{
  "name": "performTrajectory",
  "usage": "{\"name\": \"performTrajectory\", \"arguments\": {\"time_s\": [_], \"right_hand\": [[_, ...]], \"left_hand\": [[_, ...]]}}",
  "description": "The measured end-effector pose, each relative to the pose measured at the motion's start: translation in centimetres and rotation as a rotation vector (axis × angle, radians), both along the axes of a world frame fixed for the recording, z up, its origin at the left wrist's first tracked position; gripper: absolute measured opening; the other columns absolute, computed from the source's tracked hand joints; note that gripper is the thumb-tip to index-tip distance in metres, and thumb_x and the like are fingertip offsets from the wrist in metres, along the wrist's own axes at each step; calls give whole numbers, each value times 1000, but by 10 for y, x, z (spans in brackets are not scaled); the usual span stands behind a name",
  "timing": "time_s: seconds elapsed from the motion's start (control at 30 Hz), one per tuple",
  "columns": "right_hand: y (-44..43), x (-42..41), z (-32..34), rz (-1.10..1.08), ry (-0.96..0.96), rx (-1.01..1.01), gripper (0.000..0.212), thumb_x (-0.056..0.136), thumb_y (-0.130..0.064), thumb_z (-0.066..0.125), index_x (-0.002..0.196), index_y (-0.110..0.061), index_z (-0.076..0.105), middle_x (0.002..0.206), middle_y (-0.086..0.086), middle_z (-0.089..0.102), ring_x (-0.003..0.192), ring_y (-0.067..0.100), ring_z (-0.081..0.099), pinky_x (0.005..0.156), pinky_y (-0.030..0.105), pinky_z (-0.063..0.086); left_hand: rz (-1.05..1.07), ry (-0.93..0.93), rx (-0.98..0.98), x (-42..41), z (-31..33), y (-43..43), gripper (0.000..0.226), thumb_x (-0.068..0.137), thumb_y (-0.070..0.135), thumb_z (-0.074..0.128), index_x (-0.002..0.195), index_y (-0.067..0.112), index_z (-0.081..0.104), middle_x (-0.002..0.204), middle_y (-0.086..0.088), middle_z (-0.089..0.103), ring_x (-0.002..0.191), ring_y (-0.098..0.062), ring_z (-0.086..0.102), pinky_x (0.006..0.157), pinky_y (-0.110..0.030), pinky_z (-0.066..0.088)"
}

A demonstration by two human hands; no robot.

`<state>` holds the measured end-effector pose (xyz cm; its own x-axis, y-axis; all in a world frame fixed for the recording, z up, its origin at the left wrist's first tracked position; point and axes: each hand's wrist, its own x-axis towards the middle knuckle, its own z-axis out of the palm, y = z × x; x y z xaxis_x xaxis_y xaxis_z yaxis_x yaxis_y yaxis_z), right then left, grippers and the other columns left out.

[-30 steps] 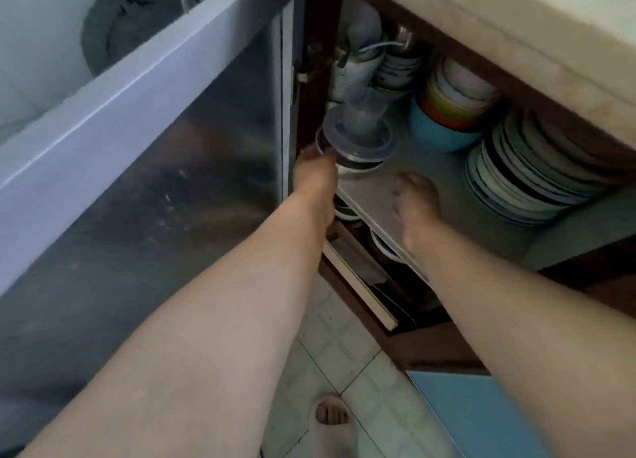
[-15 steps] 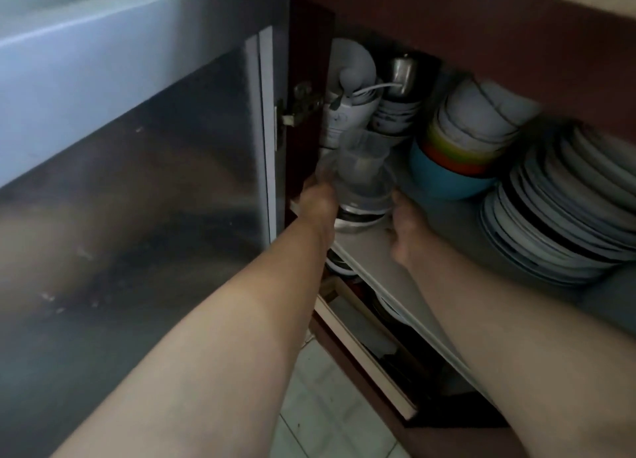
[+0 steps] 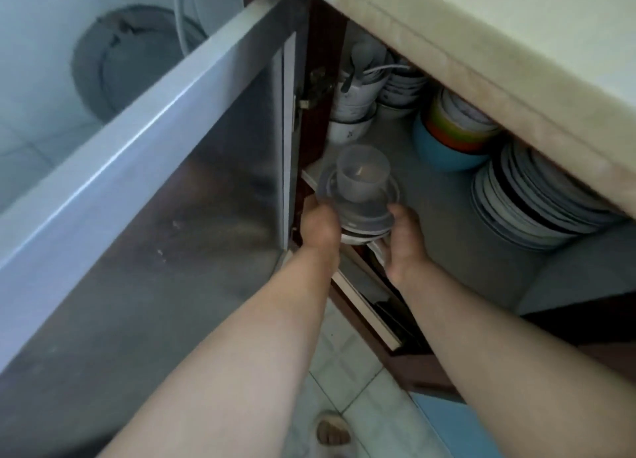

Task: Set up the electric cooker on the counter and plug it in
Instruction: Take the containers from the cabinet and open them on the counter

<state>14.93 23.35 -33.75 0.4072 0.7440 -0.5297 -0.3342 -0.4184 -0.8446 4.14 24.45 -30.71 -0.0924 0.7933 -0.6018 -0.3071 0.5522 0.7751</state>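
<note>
Left hand (image 3: 318, 228) and right hand (image 3: 406, 240) clasp the cooker (image 3: 364, 216) from either side at the shelf's (image 3: 447, 223) front left corner. Risk: the cup (image 3: 361, 175) on its lid looks loose, so any tilt could drop it. The door (image 3: 206, 182) is close on the left and could get bumped.
</note>
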Motion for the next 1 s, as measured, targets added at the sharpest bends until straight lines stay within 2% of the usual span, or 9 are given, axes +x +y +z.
{"name": "performTrajectory", "arguments": {"time_s": [0.1,0.17,0.33,0.43,0.57,0.67,0.8,0.9,1.0], "right_hand": [[-43,-19,30,-43,-3,-21,46,77,-35,57,119,-19,53,126,8,60,115,23,58,93,38,50],[-72,-30,47,-48,7,-55,35,82,-33,55,115,-22,50,126,8,58,115,23,56,101,42,46],[-134,-57,104,-33,-19,-109,19,82,-32,56,101,-32,54,124,8,59,110,25,58,99,46,47],[-164,-72,138,-42,54,-92,38,88,-23,53,126,-26,50,128,5,58,115,23,57,104,43,44],[-206,-94,183,-27,116,-129,56,88,-27,52,143,-30,38,137,1,53,121,22,54,107,43,42],[-232,-107,217,-21,110,-129,54,89,-28,51,142,-27,39,135,2,54,120,21,53,102,38,43],[-257,-119,265,-67,93,-66,43,94,-27,49,136,-27,44,123,-3,55,108,15,52,87,30,39],[-278,-119,303,-103,63,4,27,95,-27,48,122,-31,47,107,-9,56,94,5,53,80,25,39],[-294,-108,331,-157,32,62,25,94,-31,48,119,-32,46,100,-13,56,91,2,52,81,28,40]], "left_hand": [[41,-6,-87,-11,32,-39,41,94,20,40,133,15,50,125,-9,61,114,-28,57,101,-39,45],[44,1,-145,-19,51,-66,38,96,12,38,132,9,49,122,-13,60,111,-28,57,87,-30,44],[95,95,-184,-44,99,-121,40,89,10,39,126,14,54,121,-13,62,110,-30,58,101,-42,46],[127,114,-207,-58,139,-152,30,90,8,35,112,13,54,107,-13,59,95,-27,53,86,-40,45],[156,161,-223,-77,186,-187,38,88,7,35,121,4,54,120,-20,59,93,-26,52,83,-38,44],[125,188,-199,-89,225,-211,38,90,7,36,125,6,52,117,-14,56,97,-25,50,90,-37,44],[36,208,-132,-98,273,-235,38,91,7,36,126,7,50,118,-10,52,99,-23,47,84,-33,37],[-83,261,-54,-99,315,-251,39,93,11,34,128,7,48,122,-12,53,103,-26,50,83,-32,37],[-175,291,8,-90,346,-260,39,92,12,34,128,8,49,125,-13,53,108,-27,51,88,-34,40]]}}
